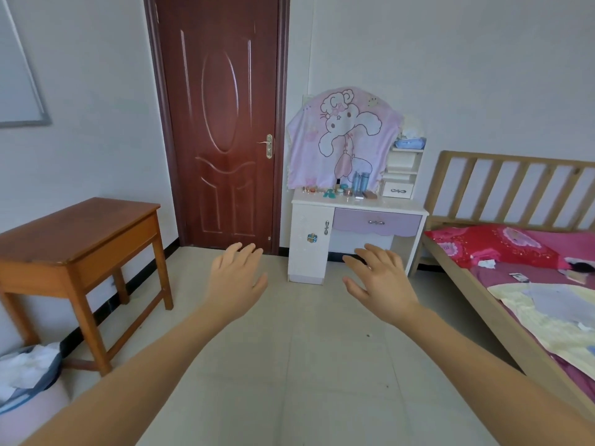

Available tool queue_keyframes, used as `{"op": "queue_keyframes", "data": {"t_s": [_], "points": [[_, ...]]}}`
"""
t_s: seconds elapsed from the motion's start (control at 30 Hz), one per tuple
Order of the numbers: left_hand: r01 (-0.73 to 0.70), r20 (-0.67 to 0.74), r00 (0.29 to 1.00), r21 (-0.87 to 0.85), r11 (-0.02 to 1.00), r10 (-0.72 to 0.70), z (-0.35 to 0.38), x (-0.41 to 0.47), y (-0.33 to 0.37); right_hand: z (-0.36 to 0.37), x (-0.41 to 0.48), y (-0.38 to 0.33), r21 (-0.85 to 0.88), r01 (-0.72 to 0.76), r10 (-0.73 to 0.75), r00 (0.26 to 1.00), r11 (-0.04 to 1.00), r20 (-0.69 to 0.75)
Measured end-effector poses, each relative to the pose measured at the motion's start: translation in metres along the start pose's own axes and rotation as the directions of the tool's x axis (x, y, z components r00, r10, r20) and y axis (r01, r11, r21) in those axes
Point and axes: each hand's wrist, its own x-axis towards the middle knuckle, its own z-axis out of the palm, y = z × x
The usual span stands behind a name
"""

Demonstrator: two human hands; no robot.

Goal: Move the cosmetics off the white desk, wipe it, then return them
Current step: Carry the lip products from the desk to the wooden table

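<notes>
**Arms out, nothing in hand**

The left hand and right hand reach forward with fingers loosely spread and empty, probably because the person stands well short of the white desk. Far beyond the fingertips, the cosmetics sit in a tight row at the back of that desk: tall pale-blue bottles, small jars and a flat brown case. The brown wooden desk, left of the fingers, looks a likely landing spot.

glossy white desk, varnished wooden table
</notes>
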Motion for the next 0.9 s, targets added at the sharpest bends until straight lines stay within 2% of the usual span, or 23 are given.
{"op": "queue_keyframes", "data": {"t_s": [0.17,0.3,0.37,0.57,0.67,0.9], "points": [[0.046,-0.029,0.999,0.047,0.998,-0.045,0.031,0.1,-0.003,0.062,0.076,0.06,0.005,0.051,-0.051,0.999,0.999,-0.001],[0.123,-0.013,0.992,-0.012,0.992,-0.123,0.064,0.161,-0.014,0.129,0.132,0.1,0.062,0.013,-0.023,0.986,0.998,0.162],[0.153,0.021,0.988,-0.007,0.988,-0.153,0.088,0.186,-0.024,0.167,0.153,0.112,0.083,0.007,-0.023,0.981,0.997,0.194],[0.187,0.034,0.982,-0.008,0.982,-0.187,0.142,0.261,-0.06,0.243,0.218,0.141,0.098,0.033,-0.053,0.976,0.995,0.21],[0.186,0.014,0.982,-0.024,0.982,-0.186,0.174,0.325,-0.087,0.287,0.273,0.159,0.114,0.043,-0.061,0.985,0.993,0.164],[0.146,0.043,0.989,-0.067,0.987,-0.143,0.242,0.477,-0.123,0.365,0.385,0.2,0.099,-0.043,0.03,0.991,0.994,0.128]]}}
